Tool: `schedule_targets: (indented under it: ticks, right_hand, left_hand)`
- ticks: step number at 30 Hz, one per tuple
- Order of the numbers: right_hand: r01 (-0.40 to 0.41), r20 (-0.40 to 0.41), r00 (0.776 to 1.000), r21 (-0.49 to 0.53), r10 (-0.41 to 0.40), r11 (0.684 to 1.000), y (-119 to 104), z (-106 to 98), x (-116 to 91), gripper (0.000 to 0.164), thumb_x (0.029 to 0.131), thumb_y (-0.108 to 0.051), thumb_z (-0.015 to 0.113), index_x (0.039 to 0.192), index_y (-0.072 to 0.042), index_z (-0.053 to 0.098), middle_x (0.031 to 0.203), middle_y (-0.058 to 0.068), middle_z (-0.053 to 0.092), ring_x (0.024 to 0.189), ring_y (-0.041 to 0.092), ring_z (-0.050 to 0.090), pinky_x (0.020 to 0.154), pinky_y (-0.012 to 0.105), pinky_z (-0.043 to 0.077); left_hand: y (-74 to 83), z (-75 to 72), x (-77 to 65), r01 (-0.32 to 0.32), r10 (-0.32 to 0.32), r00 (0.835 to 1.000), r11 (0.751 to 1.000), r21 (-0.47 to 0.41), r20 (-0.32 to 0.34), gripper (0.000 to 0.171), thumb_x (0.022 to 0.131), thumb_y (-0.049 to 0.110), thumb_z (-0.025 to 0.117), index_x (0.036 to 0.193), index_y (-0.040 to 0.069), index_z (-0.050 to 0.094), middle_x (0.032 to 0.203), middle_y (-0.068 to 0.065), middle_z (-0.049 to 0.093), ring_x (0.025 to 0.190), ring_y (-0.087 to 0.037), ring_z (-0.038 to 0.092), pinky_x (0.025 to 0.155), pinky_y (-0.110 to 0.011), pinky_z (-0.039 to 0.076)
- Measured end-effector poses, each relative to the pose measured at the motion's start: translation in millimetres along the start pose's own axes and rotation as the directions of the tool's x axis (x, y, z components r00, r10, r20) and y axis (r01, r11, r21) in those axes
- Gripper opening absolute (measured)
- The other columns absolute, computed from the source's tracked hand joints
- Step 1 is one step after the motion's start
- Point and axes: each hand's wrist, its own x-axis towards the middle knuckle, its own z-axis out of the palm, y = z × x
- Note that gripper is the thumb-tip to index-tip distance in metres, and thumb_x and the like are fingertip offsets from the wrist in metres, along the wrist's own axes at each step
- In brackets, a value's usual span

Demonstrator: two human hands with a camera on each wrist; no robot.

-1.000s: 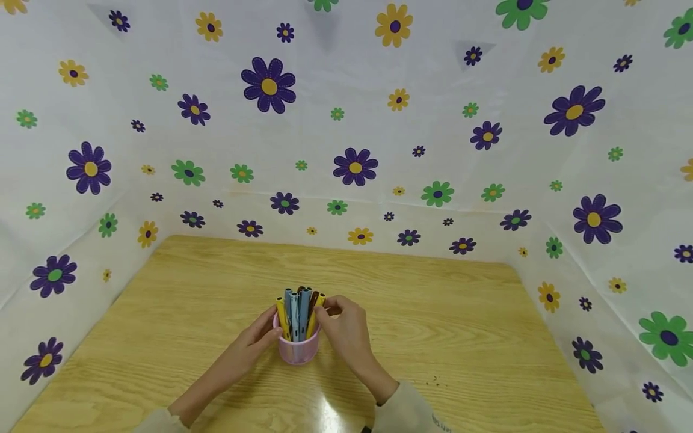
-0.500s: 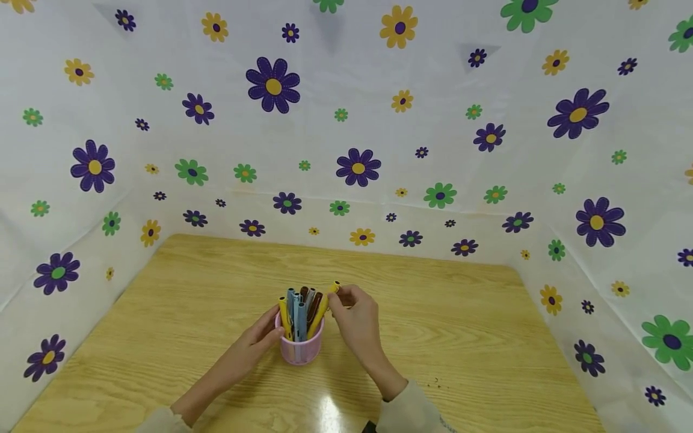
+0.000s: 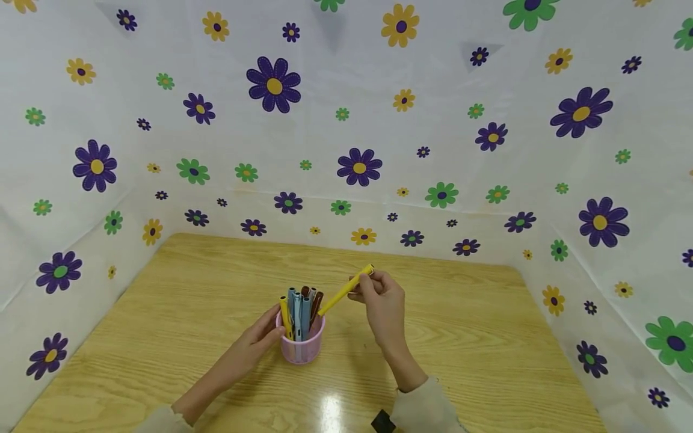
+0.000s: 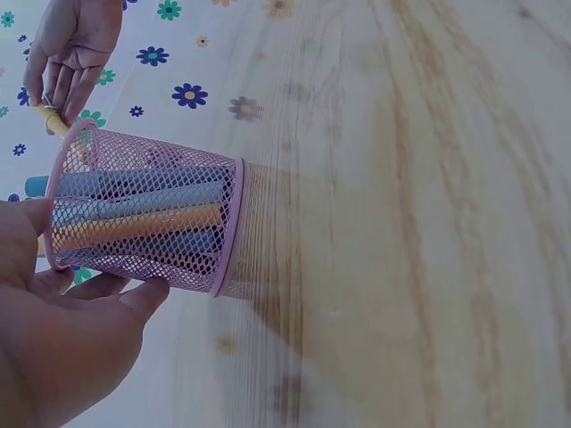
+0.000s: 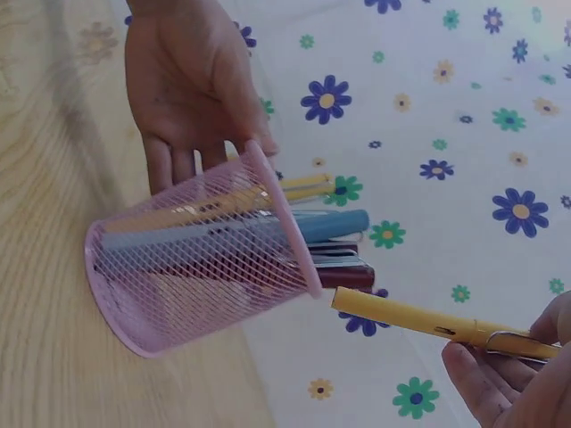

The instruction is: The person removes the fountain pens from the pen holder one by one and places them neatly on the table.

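Note:
A pink mesh pen cup (image 3: pixel 301 353) stands upright on the wooden table, holding several blue, brown and yellow pens (image 5: pixel 312 223). My left hand (image 3: pixel 261 334) holds the cup from its left side, the thumb at the rim and the fingers around the wall, as the left wrist view shows. To the right, my right hand (image 3: pixel 385 305) pinches a capped yellow pen (image 3: pixel 343 293) near its clip end. That pen slants above the table, its lower end just outside the cup's rim. In the right wrist view a small gap separates this end from the cup.
The wooden table (image 3: pixel 460 325) is bounded at the back and both sides by white cloth (image 3: pixel 325 138) printed with flowers. Small dark specks lie on the tabletop at right. A black object (image 3: pixel 383 422) shows beside the right sleeve.
My right hand has drawn the yellow pen up out of the cup and moved it to the right. The left hand keeps its hold on the cup, which stays nearly in place.

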Motion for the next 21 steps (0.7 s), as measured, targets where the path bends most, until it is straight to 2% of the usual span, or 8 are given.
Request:
schedule_targets:
  ticks: [5, 12, 16, 21]
  right_hand:
    - [0.008, -0.04, 0.999, 0.018, -0.008, 1.0, -6, -14, 6, 0.021, 0.105, -0.008, 0.06, 0.114, 0.01, 0.065, 0.102, 0.022, 0.074, 0.088, 0.035, 0.075, 0.078, 0.038, 0.065]
    - [0.013, -0.082, 0.997, 0.017, -0.011, 1.0, -16, -42, 15, 0.021, 0.106, -0.009, 0.058, 0.115, 0.009, 0.065, 0.104, 0.022, 0.074, 0.087, 0.027, 0.075, 0.081, 0.039, 0.064]
    - [0.009, -0.114, 0.993, 0.003, -0.008, 1.0, -22, -60, 19, 0.022, 0.107, -0.011, 0.057, 0.117, 0.007, 0.065, 0.103, 0.016, 0.075, 0.087, 0.023, 0.075, 0.081, 0.038, 0.064]
    - [-0.007, -0.137, 0.991, -0.027, 0.003, 1.0, -28, -79, 22, 0.024, 0.108, -0.014, 0.056, 0.118, 0.007, 0.064, 0.099, 0.007, 0.076, 0.087, 0.022, 0.075, 0.082, 0.037, 0.064]
  left_hand:
    - [-0.5, -0.4, 0.9, 0.008, -0.008, 1.0, 1.0, -0.018, -0.006, 0.068, 0.111, 0.033, 0.049, 0.165, 0.005, 0.018, 0.168, -0.02, 0.02, 0.153, -0.036, 0.025, 0.121, -0.045, 0.027]
    - [-0.4, -0.9, 2.4, -0.026, 0.026, 0.999, 0.999, -0.037, 0.018, 0.068, 0.112, 0.03, 0.048, 0.165, 0.002, 0.016, 0.168, -0.023, 0.018, 0.153, -0.038, 0.022, 0.121, -0.046, 0.027]
    - [0.7, -1.6, 3.1, -0.009, 0.01, 1.0, 0.999, -0.035, 0.018, 0.068, 0.112, 0.032, 0.049, 0.165, 0.005, 0.017, 0.168, -0.02, 0.02, 0.153, -0.036, 0.024, 0.12, -0.044, 0.028]
    - [2.0, -2.4, 1.7, -0.023, 0.024, 0.999, 0.999, -0.036, 0.027, 0.068, 0.112, 0.028, 0.049, 0.164, 0.001, 0.016, 0.167, -0.025, 0.021, 0.152, -0.041, 0.025, 0.12, -0.049, 0.029]
